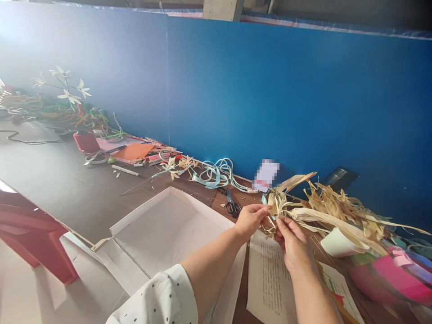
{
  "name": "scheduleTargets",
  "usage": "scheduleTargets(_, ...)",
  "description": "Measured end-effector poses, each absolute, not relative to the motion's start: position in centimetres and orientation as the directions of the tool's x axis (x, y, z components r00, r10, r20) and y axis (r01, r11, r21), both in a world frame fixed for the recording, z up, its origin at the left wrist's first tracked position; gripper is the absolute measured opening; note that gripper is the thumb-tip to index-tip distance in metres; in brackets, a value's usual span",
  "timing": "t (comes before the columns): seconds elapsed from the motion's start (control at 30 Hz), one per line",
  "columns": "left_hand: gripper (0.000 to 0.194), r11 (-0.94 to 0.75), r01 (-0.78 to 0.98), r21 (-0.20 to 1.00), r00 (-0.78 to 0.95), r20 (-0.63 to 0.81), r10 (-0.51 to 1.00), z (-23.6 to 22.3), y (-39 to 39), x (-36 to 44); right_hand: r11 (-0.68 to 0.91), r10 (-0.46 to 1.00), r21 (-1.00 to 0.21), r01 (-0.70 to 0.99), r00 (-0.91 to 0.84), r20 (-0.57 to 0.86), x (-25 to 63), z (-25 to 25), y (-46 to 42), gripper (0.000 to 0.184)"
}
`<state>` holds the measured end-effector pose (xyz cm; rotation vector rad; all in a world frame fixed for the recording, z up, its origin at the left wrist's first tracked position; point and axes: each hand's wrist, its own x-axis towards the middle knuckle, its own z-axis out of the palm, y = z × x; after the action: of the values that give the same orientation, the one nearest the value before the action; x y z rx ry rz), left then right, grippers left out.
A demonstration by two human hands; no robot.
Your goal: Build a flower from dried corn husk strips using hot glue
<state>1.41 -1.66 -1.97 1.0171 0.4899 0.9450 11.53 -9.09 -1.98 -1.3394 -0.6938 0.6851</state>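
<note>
My left hand (251, 219) and my right hand (296, 245) are close together above the printed sheet, fingertips pinched. Between them is a small pale piece of dried corn husk (277, 204), held by both; a bit of light blue shows beside it. My fingers hide part of its shape. Just behind and to the right lies a heap of dried corn husks (340, 204), some long and curled. Black-handled scissors (232, 204) rest left of my left hand. The printed sheet (268, 274) is under my right forearm.
A shallow white box (168, 225) stands left of my arms. Light blue ribbon (216, 173) and husk flowers (172, 167) lie along the blue wall. A white cup (342, 243) and a pink container (391, 274) are at the right. A red stool (33, 229) stands beside the table.
</note>
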Motion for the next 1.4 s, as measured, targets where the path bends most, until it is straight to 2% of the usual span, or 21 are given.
scheduleTargets(0.1, 0.051, 0.250, -0.471, 0.846, 0.557, 0.065, 0.828, -1.4, -1.6, 0.9, 0.129, 0.816, -0.988, -0.090, 0.576, 0.054, 11.2, -1.2, -9.3, 0.035)
scheduleTargets(0.23, 0.048, 0.239, -0.459, 0.856, 0.596, 0.097, 0.797, -1.4, -1.7, 0.7, 0.129, 0.856, -0.981, -0.148, 0.516, 0.035, 11.2, -0.9, -9.4, 0.031)
scheduleTargets(0.43, 0.052, 0.291, -0.433, 0.853, 0.747, 0.159, 0.646, -1.9, -1.6, 0.5, 0.113, 0.897, -0.962, -0.248, 0.443, -0.009, 10.9, -1.0, -9.6, 0.028)
scheduleTargets(0.77, 0.046, 0.322, -0.422, 0.848, 0.754, 0.131, 0.643, -1.9, -1.3, 0.3, 0.070, 0.924, -0.956, -0.284, 0.379, -0.044, 11.2, -1.2, -9.8, 0.027)
scheduleTargets(1.23, 0.037, 0.044, -0.423, 0.905, 0.592, 0.239, 0.770, -1.7, -0.9, 0.4, 0.099, 0.919, -0.954, -0.282, 0.394, -0.021, 10.7, -1.1, -9.7, 0.025)
scheduleTargets(1.4, 0.039, 0.048, -0.403, 0.914, 0.586, 0.218, 0.781, -2.0, -0.9, 0.7, 0.131, 0.890, -0.963, -0.237, 0.456, 0.009, 10.5, -1.1, -9.7, 0.027)
